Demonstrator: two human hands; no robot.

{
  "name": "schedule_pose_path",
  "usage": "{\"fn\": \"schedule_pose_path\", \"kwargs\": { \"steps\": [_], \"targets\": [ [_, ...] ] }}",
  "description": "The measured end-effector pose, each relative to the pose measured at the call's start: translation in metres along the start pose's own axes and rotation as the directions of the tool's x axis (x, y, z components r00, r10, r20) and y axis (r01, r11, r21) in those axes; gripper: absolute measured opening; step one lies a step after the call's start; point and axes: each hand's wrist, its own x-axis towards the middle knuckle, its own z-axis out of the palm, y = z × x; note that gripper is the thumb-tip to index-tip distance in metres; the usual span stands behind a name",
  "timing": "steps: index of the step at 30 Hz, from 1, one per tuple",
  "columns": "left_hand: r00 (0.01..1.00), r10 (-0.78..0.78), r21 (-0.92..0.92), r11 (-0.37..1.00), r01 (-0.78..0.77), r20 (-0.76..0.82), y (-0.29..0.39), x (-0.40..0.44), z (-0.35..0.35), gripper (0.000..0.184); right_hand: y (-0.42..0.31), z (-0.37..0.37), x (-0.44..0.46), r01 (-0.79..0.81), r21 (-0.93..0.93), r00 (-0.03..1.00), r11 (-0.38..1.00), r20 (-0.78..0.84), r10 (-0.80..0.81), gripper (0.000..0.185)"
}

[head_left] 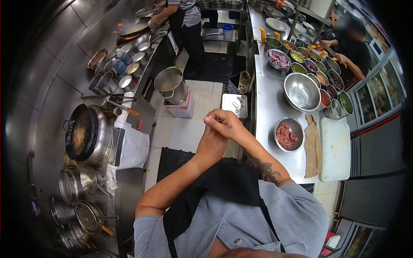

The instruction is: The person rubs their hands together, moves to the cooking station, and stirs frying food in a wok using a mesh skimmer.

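- The left hand (211, 144) was raised in front of the black apron (219, 178), its fingers reaching up into the right hand; how far they were closed could not be told.
- The right hand (224, 122) met it from above, fingers bent over the left fingertips. Whether anything small was held between the two could not be seen.
- Nearest the hands, beyond them on the tiled floor (200, 103), was a squarish container (240, 111) with a pale, flat top and a small oval ring on it.
- To its left, a deep steel pot (180, 93) stood upright on a white and red box (183, 108). It was round and dull silver, with loop handles and a cloudy greyish inside.
- On the steel counter (269, 101) at the right, a round, shiny bowl (300, 129) held meat (285, 136) in thin, pinkish-red pieces, loosely heaped and moist-looking.
- Just beside that bowl lay a rumpled brown cloth (312, 148), then a white cutting board (335, 150) with rounded corners.
- Behind the meat, a larger steel basin (302, 95) showed a bright, reflective bottom.
- At the stove side, a dark wok (79, 133) held something golden-brown.
- A person (187, 32) stood near a flaming pan (132, 29); another person (350, 49) worked across the counter with a knife (328, 49).
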Motion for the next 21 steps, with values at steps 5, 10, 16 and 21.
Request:
{"fn": "schedule_pose_path", "kwargs": {
  "steps": [5,10,16,21],
  "targets": [
    [0.992,-0.005,-0.198,0.980,-0.021,-0.130,-0.004,0.000,-0.005,0.053,0.002,-0.006,-0.002,-0.160,0.170,0.987,0.972,0.040,0.156,0.031],
    [0.983,-0.028,-0.268,0.963,-0.023,-0.183,-0.003,0.000,-0.005,0.050,0.003,-0.004,-0.005,-0.084,0.205,0.995,0.975,0.076,0.070,0.029],
    [0.979,-0.019,-0.344,0.937,-0.054,-0.205,-0.003,0.001,-0.009,0.048,-0.007,-0.009,-0.006,-0.075,0.042,0.994,0.996,0.079,0.072,0.027],
    [0.984,-0.004,-0.306,0.951,-0.052,-0.181,-0.003,0.004,-0.019,0.051,0.012,-0.009,-0.003,-0.136,0.284,0.990,0.949,0.072,0.120,0.029]
  ]
}}
